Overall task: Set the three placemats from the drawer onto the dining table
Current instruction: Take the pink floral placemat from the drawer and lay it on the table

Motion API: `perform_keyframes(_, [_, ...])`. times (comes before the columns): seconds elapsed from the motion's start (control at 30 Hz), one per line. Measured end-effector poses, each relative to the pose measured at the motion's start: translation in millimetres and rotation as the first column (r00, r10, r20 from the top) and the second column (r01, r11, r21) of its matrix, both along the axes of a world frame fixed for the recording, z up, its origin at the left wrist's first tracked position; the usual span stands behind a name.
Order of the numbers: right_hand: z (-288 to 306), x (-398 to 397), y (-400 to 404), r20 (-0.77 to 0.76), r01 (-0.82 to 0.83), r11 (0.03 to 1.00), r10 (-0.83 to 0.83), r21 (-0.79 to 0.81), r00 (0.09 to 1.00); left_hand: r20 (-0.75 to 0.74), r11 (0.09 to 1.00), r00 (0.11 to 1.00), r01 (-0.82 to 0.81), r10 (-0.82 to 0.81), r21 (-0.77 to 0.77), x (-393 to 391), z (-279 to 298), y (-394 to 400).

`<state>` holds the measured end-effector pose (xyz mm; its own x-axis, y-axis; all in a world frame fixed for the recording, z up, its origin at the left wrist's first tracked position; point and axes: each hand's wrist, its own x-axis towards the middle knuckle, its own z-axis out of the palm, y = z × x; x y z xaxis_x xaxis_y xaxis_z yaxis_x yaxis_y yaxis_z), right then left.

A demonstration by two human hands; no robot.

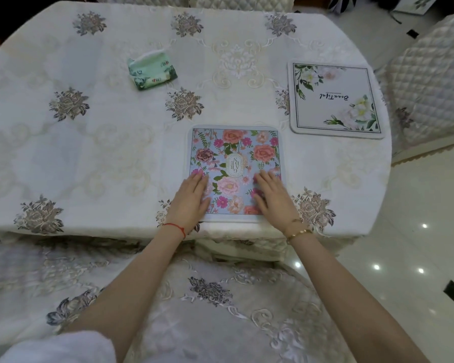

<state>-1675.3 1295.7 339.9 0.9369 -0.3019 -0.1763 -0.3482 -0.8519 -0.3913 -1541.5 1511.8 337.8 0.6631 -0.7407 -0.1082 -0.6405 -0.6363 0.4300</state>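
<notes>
A blue placemat with pink and orange flowers (236, 158) lies flat at the near edge of the dining table (89, 142), which wears a white embroidered cloth. My left hand (192, 199) rests palm down on the mat's near left corner, fingers flat. My right hand (271, 193) presses flat on its near right part. A white placemat with green leaves and pale flowers (334, 99) lies flat at the table's right side. Only these two placemats are in view.
A green tissue pack (152, 70) sits on the far left-middle of the table. A quilted chair (430, 82) stands at the right, another quilted chair back (220, 1) beyond the far edge. A cloth-covered seat (207, 297) is below my arms. Glossy tiled floor (417, 231) lies to the right.
</notes>
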Motion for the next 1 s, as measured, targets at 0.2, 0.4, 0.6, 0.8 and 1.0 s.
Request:
perform_keyframes(0.2, [-15.7,28.2,2.1,-0.069,-0.057,0.998,0.057,0.007,0.996,0.010,0.996,1.000,0.023,-0.024,0.086,15.9,-16.8,-13.8])
perform_keyframes(0.4, [-15.2,-15.6,-30.6,-0.041,-0.016,0.998,0.013,-0.058,0.999,0.078,1.000,0.997,-0.006,0.004,0.028,23.5,-21.3,12.4])
perform_keyframes(0.6, [-4.8,19.9,-40.8,0.053,-0.003,1.000,0.004,-0.023,0.999,0.056,0.998,0.998,0.004,0.000,-0.064,51.8,-11.7,-15.6])
perform_keyframes(0.8, [-7.1,129.5,-33.0,0.045,-0.080,0.996,0.082,-0.029,0.996,0.007,0.997,0.999,0.051,-0.051,-0.061,98.8,-7.1,-95.1])
perform_keyframes(1.0, [-25.8,164.0,-39.0,-0.020,-0.157,0.987,0.156,-0.032,0.988,0.033,0.994,0.993,0.111,-0.111,0.015,121.1,-26.7,-117.7])
